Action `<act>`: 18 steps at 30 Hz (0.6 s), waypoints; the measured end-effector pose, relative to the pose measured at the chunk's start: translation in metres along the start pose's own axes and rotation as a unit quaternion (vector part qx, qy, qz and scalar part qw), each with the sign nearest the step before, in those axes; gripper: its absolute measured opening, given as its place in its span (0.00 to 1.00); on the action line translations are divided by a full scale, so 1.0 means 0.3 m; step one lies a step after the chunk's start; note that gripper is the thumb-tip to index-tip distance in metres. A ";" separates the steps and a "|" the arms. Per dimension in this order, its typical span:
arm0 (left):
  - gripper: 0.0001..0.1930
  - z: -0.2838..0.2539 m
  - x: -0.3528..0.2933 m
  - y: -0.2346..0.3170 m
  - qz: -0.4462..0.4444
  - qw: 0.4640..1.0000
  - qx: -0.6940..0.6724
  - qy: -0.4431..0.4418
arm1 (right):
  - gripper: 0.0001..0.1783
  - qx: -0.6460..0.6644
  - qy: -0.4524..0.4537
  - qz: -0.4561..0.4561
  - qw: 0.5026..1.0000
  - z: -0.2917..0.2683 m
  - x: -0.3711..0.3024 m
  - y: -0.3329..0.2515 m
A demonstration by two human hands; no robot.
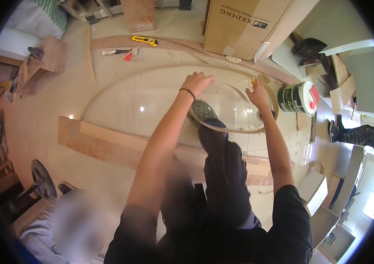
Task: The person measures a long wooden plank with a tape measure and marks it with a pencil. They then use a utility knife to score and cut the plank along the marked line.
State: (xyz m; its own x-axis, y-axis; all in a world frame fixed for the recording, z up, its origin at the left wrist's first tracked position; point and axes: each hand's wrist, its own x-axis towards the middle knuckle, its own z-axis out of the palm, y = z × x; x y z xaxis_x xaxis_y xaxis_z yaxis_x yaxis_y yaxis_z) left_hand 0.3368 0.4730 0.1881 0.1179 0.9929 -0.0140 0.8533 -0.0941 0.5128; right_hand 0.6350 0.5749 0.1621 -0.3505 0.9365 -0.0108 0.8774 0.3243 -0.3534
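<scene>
1. A long, thin tan strip (237,131) curves in a wide loop above the tiled floor (125,103), its near side crossing at the person's clog (203,109).
2. Left hand (197,83): fingers half bent and blurred; whether they grip cannot be told.
3. Right hand (259,93): fingers curled at the loop's far right, beside a small yellow piece (253,80); hold unclear.
4. The bucket (299,98) stands just right of the loop; a board (103,141) lies nearer.
5. Beyond: a yellow cutter (144,41) and a cardboard box (239,31).
</scene>
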 end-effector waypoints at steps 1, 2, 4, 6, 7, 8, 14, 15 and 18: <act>0.12 0.049 0.009 -0.030 -0.009 0.999 -0.005 -0.052 | 0.16 -0.083 0.035 0.001 0.996 0.060 0.051 0.066; 0.12 0.089 0.029 -0.057 -0.016 0.995 -0.011 -0.102 | 0.14 -0.171 0.056 0.025 0.983 0.110 0.109 0.136; 0.12 0.138 0.070 -0.104 0.016 0.994 -0.023 -0.107 | 0.12 -0.191 0.075 0.031 0.978 0.200 0.220 0.266; 0.13 0.149 0.103 -0.134 0.042 0.989 -0.040 -0.134 | 0.10 -0.219 0.061 0.038 0.973 0.257 0.278 0.360; 0.14 0.141 0.125 -0.146 0.050 0.986 -0.053 -0.153 | 0.09 -0.238 0.048 0.026 0.970 0.257 0.305 0.391; 0.14 0.135 0.137 -0.146 0.055 0.981 -0.070 -0.173 | 0.08 -0.260 0.018 0.036 0.965 0.247 0.304 0.405; 0.12 0.013 0.194 -0.141 0.126 0.989 0.072 0.000 | 0.05 -0.160 0.140 0.004 0.977 -0.043 0.204 0.174; 0.12 -0.002 0.199 -0.134 0.141 0.983 0.105 0.047 | 0.05 -0.139 0.178 -0.017 0.974 -0.101 0.174 0.116; 0.10 -0.049 0.234 -0.110 0.120 0.983 0.113 0.078 | 0.05 -0.015 0.139 -0.017 0.990 -0.223 0.132 -0.046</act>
State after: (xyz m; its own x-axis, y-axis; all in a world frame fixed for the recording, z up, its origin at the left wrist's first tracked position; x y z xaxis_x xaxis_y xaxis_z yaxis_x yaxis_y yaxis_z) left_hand 0.3095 0.5468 0.1828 0.2647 0.9379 0.2242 0.9041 -0.3223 0.2806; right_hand 0.6309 0.6164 0.2292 -0.2808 0.9241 0.2594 0.8773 0.3567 -0.3212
